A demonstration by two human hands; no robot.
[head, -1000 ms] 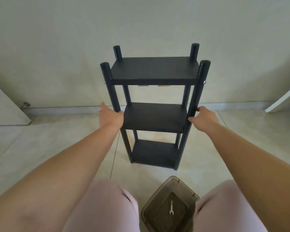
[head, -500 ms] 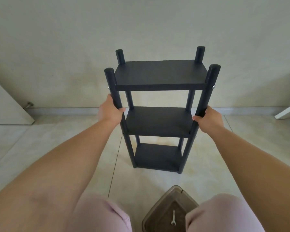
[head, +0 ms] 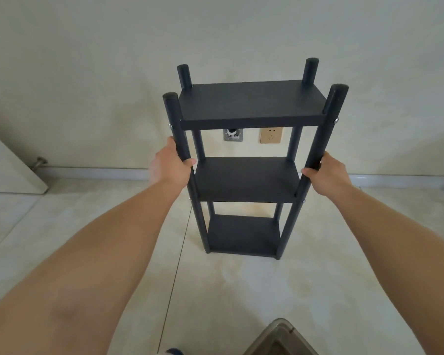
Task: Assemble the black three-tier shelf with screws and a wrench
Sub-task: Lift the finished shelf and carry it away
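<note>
Two hands (head: pixel 168 165) (head: pixel 327 175) gripping two front posts (head: pixel 178 129), three-tier shelf (head: pixel 249 175)

Shelf (head: pixel 251 103): matt black throughout, boards and round posts alike; small silver screw heads (head: pixel 336 120) at the post joints.
Wall (head: pixel 113 60): pale greenish-cream, plain.
Socket plate (head: pixel 271 135): tan-gold.
Wall fitting (head: pixel 233 134): silver-grey plate, dark centre.
Floor (head: pixel 241 290): glossy beige tiles with faint cloudy marbling and thin dark joints.
Skirting (head: pixel 113 172): light grey.
Container (head: pixel 280 339): translucent brown-grey.
</note>
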